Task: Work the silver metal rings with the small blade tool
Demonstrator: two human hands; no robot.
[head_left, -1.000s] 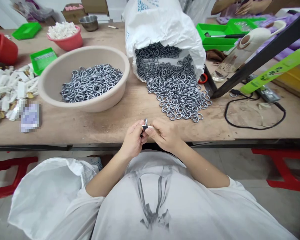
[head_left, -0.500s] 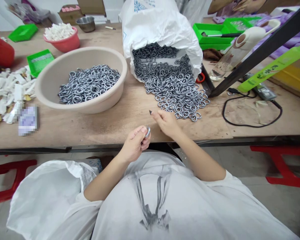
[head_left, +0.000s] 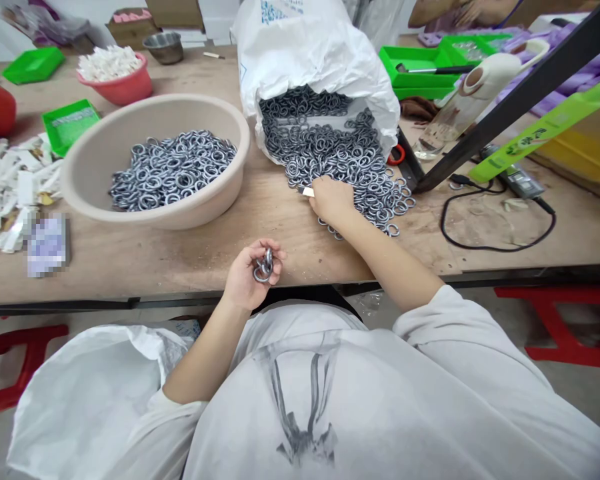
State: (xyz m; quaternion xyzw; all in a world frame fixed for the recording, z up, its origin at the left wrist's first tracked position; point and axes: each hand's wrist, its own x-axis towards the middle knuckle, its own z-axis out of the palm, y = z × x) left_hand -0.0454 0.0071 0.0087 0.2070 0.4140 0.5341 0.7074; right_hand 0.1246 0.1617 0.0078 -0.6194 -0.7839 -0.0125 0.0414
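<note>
Palm up and fingers curled, my left hand [head_left: 250, 275] holds a few grey metal rings [head_left: 263, 267] above the table's front edge. My right hand [head_left: 334, 201] reaches into the near left side of the pile of metal rings [head_left: 375, 183] spilling from a white sack [head_left: 315, 53]. Between its thumb and fingers sticks out a small tool with a pale body and dark tip [head_left: 307, 191], pointing left. The rest of that tool is hidden by the hand. A wide beige basin [head_left: 205, 217] with many similar rings stands to the left.
White plastic pieces [head_left: 23, 173] and a small pixelated packet [head_left: 49, 245] lie at the left. Green trays [head_left: 70, 127] and a red bowl [head_left: 125, 83] stand behind. A dark slanted bar [head_left: 510, 100], a bottle [head_left: 455, 110] and a cable [head_left: 447, 227] are at the right. Another person's hands [head_left: 475, 10] show at the back.
My right hand has moved forward to the ring pile with the small tool. My left hand has moved slightly left and turned palm up, loosening around the rings.
</note>
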